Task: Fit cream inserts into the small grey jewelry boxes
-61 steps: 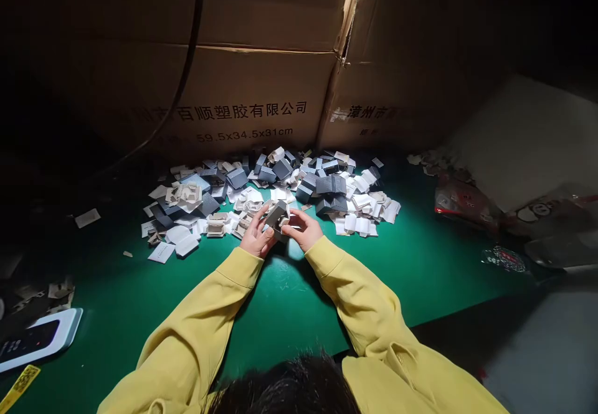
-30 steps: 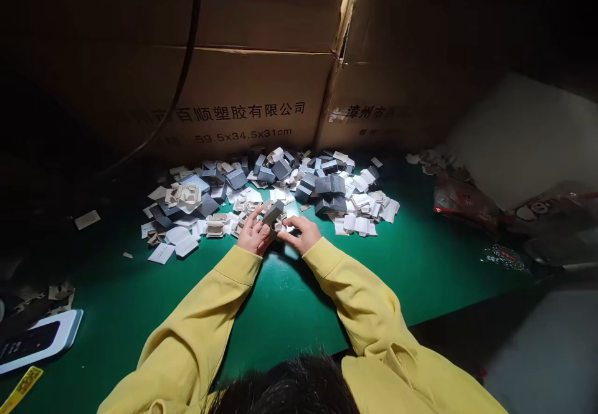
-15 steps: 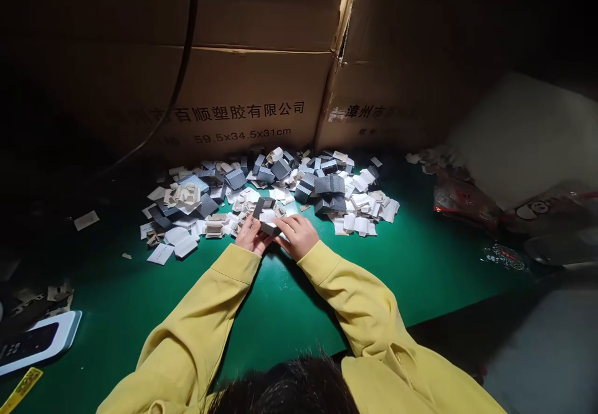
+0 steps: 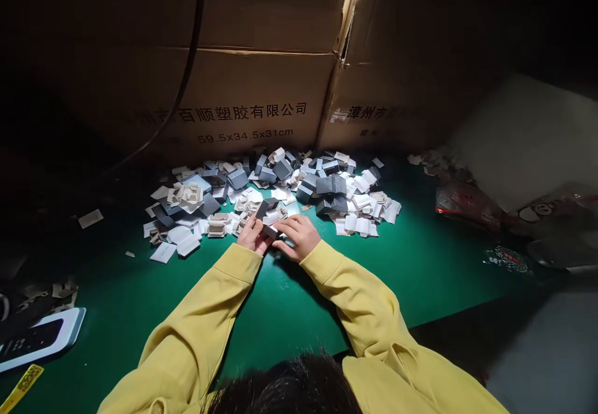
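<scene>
Between my hands is a small dark box [image 4: 265, 207], opened up, with a white insert [image 4: 271, 217] showing inside. My left hand [image 4: 252, 235] grips its left side, thumb on top and fingers underneath. At the box's right end my right hand [image 4: 298, 236] has its fingers bent over the near edge, with the thumb below. The fingertips of both hands are partly hidden. Just beyond lies a heap of dark boxes [image 4: 331, 185] mixed with folded white card inserts [image 4: 185, 197].
The green table [image 4: 289, 302] carries the heap. Large cardboard cartons [image 4: 252, 84] stand behind it. At the left are a white device with a dark panel [image 4: 42, 338] and a yellow strip [image 4: 22, 389]. Plastic packets [image 4: 467, 205] lie at the right. A cable [image 4: 189, 59] hangs in front.
The dark box has tilted a little in my hands. My right hand's thumb has shifted down and away from its fingers, and the whole view has moved slightly.
</scene>
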Demonstrator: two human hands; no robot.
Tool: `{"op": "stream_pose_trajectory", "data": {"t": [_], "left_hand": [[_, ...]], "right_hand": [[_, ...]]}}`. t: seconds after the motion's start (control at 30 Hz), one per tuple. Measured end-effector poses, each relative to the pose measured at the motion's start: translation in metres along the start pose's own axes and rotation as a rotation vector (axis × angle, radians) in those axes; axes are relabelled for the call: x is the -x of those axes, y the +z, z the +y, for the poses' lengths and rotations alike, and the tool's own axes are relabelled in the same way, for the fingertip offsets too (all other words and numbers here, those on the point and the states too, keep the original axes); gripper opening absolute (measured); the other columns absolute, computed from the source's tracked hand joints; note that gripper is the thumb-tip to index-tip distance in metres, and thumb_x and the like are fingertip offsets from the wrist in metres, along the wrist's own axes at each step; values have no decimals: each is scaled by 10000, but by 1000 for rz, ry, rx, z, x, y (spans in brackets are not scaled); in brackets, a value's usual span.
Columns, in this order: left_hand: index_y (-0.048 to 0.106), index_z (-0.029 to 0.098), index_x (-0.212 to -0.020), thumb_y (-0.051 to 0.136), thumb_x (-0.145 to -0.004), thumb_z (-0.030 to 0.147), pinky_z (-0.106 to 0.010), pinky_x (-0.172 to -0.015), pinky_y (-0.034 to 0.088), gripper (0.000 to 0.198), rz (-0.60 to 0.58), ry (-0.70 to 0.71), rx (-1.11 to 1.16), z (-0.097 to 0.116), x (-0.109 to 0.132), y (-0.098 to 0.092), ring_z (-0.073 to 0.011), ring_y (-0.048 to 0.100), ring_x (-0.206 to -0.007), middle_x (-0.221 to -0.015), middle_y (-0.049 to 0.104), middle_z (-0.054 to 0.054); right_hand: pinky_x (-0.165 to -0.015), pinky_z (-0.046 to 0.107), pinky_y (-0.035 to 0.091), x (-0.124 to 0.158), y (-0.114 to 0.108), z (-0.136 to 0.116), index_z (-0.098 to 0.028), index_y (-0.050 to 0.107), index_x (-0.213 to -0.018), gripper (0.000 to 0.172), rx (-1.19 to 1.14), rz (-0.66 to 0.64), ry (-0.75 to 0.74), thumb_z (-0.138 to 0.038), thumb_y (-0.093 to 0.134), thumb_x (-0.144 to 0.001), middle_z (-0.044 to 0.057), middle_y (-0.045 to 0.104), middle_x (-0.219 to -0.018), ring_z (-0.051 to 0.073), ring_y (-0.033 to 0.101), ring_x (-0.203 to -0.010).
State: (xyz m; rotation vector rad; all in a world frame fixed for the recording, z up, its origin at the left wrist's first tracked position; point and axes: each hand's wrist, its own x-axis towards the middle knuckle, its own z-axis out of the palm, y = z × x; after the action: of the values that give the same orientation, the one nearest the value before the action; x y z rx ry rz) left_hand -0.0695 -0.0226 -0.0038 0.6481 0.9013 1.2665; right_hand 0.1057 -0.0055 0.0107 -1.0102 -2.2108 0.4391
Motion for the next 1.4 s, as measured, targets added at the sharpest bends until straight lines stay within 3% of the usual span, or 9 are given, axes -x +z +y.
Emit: {"op": "stream_pose_trajectory", "data": {"t": [0.13, 0.27, 0.5, 0.7, 0.9, 1.17, 1.4], "left_hand": [[524, 285, -1418, 796, -822, 427, -363, -928, 572, 669, 9, -37, 5, -2, 0, 1, -207, 688, -1050, -1286, 666, -84], [562, 289, -1363, 867, -732, 402, -330, -884, 567, 709, -25, -52, 23, -4, 2, 7, -187, 676, -1005, -1204, 680, -48], [632, 290, -1290, 904, -687, 385, -333, -961, 536, 668, -13, -34, -24, -4, 4, 10, -240, 628, -1199, -1264, 681, -58], [631, 280, -1326, 885, -722, 424, -270, -867, 566, 672, -7, -74, -7, -1, 4, 9, -198, 679, -1092, -1262, 695, -58], [629, 256, -1376, 907, -687, 436, -307, -935, 546, 765, -10, -94, -9, -3, 5, 9, -248, 654, -1195, -1353, 669, -89], [546, 241, -1461, 904, -698, 408, -309, -846, 584, 859, -45, -133, -11, -4, 5, 6, -230, 726, -1008, -1124, 759, -82], [469, 238, -1511, 907, -691, 399, -309, -807, 589, 943, -77, -141, -5, -4, 9, 6, -206, 739, -900, -1063, 768, -77]], "right_hand": [[-998, 442, 522, -1, -5, 6, -236, 762, -1062, 256, -240, 122, 178, -415, 700, -890, 81, 767, -1096, 255, 669, -1063], [-902, 400, 570, -3, -1, 6, -245, 737, -1043, 327, -442, 148, 407, -452, 778, -793, 57, 756, -1023, 226, 689, -960], [-893, 387, 583, -4, 1, 0, -242, 727, -1060, 390, -645, 137, 476, -435, 805, -731, 49, 750, -983, 206, 700, -905], [-839, 367, 590, -1, 2, 10, -250, 744, -1011, 285, -644, 179, 456, -411, 755, -776, 58, 726, -1036, 185, 645, -859], [-913, 379, 540, -5, -3, 6, -234, 771, -1006, 197, -364, 20, 325, -327, 730, -836, 51, 698, -950, 210, 622, -938], [-1003, 405, 491, -7, -5, 9, -239, 763, -1053, 199, -205, -126, 224, -253, 684, -871, 71, 638, -1082, 234, 569, -1072], [-1007, 391, 511, -6, -3, 9, -217, 753, -975, 139, -281, -124, 216, -229, 666, -867, 72, 659, -1144, 224, 619, -1109]]}}
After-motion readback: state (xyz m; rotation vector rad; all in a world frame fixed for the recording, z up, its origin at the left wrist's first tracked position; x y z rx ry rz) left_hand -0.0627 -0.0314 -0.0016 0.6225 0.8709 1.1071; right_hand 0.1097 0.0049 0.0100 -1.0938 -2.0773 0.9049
